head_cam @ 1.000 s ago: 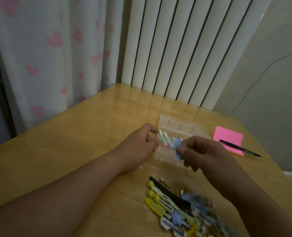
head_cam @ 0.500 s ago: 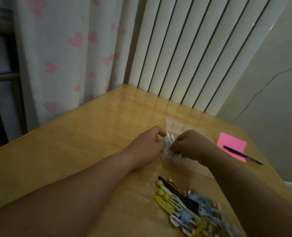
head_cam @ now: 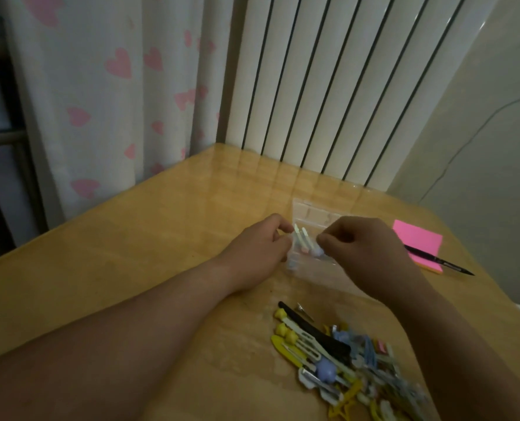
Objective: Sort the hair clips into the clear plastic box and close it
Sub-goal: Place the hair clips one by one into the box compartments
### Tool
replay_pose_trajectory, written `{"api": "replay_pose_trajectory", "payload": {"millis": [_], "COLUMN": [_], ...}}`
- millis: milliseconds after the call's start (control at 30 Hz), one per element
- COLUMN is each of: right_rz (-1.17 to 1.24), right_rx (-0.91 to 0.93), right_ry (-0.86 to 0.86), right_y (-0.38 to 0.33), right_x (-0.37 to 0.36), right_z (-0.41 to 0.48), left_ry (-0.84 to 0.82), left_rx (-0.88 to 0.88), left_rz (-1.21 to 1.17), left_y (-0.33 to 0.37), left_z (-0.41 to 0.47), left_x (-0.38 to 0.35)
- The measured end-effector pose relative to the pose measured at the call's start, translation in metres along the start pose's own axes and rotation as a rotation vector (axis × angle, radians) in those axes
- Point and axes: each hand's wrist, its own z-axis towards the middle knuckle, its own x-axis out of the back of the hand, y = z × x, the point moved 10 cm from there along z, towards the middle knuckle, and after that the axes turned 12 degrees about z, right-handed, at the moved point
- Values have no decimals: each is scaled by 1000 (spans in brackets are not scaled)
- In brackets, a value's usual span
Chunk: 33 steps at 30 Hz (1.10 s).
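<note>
Risk: left hand [head_cam: 261, 247] and right hand [head_cam: 365, 253], grips pinched narrow on small pale hair clips [head_cam: 301, 241] above the clear plastic box [head_cam: 313, 212], could drop them onto the wooden bench [head_cam: 161, 238] if either pinch slips.

Left hand [head_cam: 258, 250] and right hand [head_cam: 365, 253] pinch hair clips [head_cam: 301, 238] above clear plastic box [head_cam: 313, 214].

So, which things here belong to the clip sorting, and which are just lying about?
Job: clear plastic box; held clips, pinched between left hand and right hand; clip pile.
Lying about: pink sticky notes; black pen resting on them.
</note>
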Motion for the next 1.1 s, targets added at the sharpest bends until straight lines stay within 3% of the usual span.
{"api": "replay_pose_trajectory", "payload": {"millis": [100, 233, 500, 667, 767, 900, 967, 1100], "right_rz": [89, -88, -223, -306, -215, 141, 204, 119], "right_rx": [33, 35, 140, 231, 198, 131, 64, -67], "right_ry": [-167, -394, -507, -503, -435, -78, 39, -57], "right_y": [-9, 0, -4, -12, -11, -1, 14, 28], "right_x": [-2, -32, -55, -59, -47, 5, 19, -6], "right_z": [-22, -35, -43, -47, -43, -18, -1, 28], "left_ry": [11, 16, 6, -3, 0, 13, 15, 3], "left_rx": [3, 10, -41, -74, -75, -59, -46, -51], "left_rz": [-13, 11, 57, 56, 49, 51, 47, 37], "left_y": [-2, -4, 2, 4, 6, 2, 1, 1], "left_z": [0, 2, 1, -1, -2, 0, 1, 3], "left_x": [-1, 0, -2, -3, -2, -2, -2, -2]}}
